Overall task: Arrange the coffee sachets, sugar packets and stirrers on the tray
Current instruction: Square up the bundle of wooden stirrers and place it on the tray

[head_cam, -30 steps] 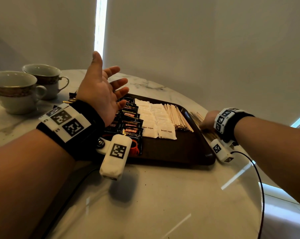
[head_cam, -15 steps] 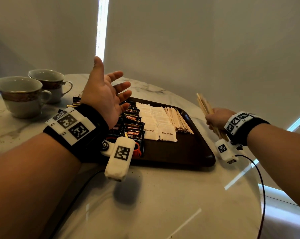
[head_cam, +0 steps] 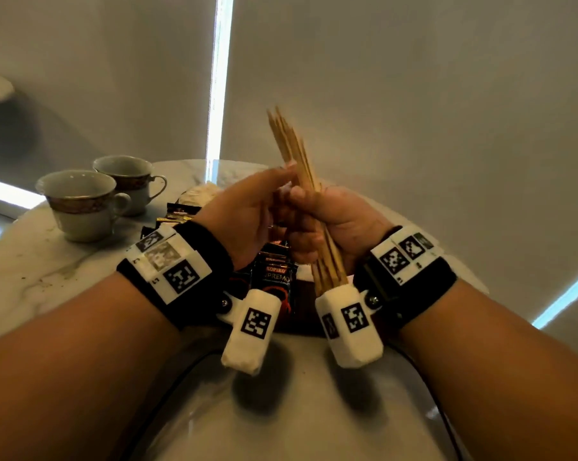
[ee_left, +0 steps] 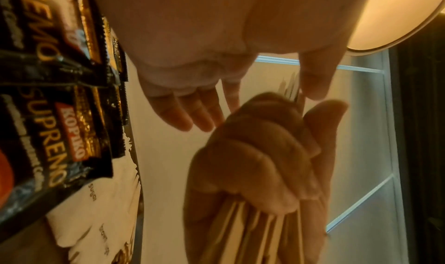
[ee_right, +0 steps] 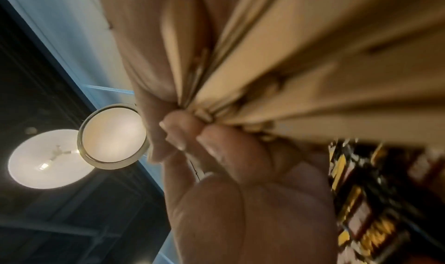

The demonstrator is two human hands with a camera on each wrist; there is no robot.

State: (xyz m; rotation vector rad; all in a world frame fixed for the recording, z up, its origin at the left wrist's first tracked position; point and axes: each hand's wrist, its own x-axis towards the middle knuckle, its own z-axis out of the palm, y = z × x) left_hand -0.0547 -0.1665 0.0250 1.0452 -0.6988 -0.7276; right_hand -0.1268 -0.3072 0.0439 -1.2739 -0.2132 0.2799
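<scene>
My right hand [head_cam: 306, 224] grips a bundle of wooden stirrers [head_cam: 292, 151] and holds it upright above the tray; in the right wrist view the stirrers [ee_right: 313, 73] fan out close to the lens. My left hand [head_cam: 277, 186] reaches in from the left with straight fingers [ee_left: 192, 113] that touch the bundle just above the right fist [ee_left: 260, 153]. Black coffee sachets [head_cam: 274, 274] [ee_left: 48, 134] lie in a row below the hands, with white sugar packets [ee_left: 96, 211] beside them. The dark tray [head_cam: 301, 302] is mostly hidden by my wrists.
Two cups [head_cam: 81, 204] [head_cam: 128, 178] stand at the back left of the round marble table [head_cam: 41, 267]. A few loose sachets [head_cam: 178, 216] and a pale crumpled heap [head_cam: 199, 194] lie behind the tray. Cables run from both wrist cameras over the near table.
My right hand lifted the stirrers off the table right of the tray and carried them left, over the tray. My left hand moved right and met the bundle.
</scene>
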